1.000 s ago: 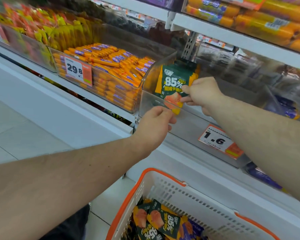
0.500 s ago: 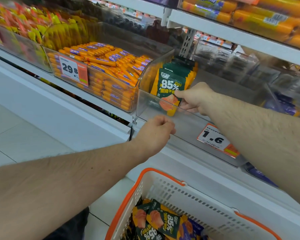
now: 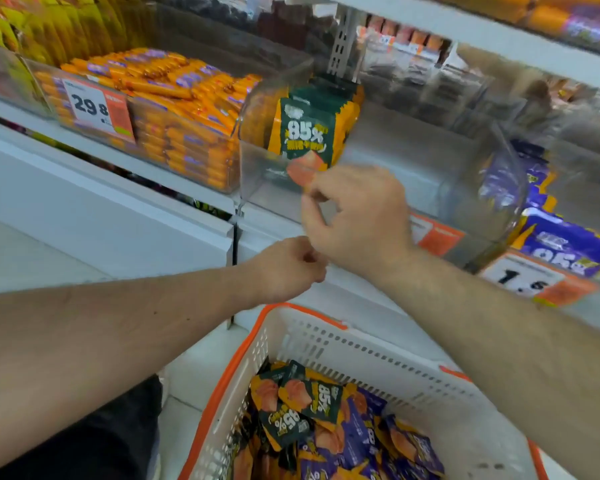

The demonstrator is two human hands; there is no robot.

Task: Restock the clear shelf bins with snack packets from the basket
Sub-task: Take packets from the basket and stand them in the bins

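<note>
**Q:** Shop shelving fills the whole upper half of the frame, white rails with clear bins (image 3: 257, 161) on them. What's the key thing to be read off here for the next move?

**A:** Mostly where the stock lies. The basket (image 3: 361, 344) is seen at the bottom centre, white with an orange rim, and the loose snack packets (image 3: 312, 396) are piled inside it, lying flat at all angles. So the goods sit straight below both hands. The right hand (image 3: 357, 216) is held mid-frame, in front of the bin's front wall, fingers loosely curled with nothing gripped as far as can be told (a bit of blur there). The left hand (image 3: 288, 268) is lower, just under it, fingers curled in; whether something small is pinched can't be told. The left is probably the nearer one to the basket.

**Q:** And the bin itself?

**A:** A row of green-and-orange packets (image 3: 305, 133) is already stood upright in its left end, long axis vertical, faces forward. The right part of that bin looks unfilled.

**Q:** Any writing?

**A:** "85%" is printed big on the packets, in the bin and the basket alike. A price tag (image 3: 94, 105) at upper left reads "29 8". Another tag (image 3: 520, 278) at right reads "1.6", under purple packets (image 3: 561, 244) also marked "85". Smaller characters can't be made out.
</note>
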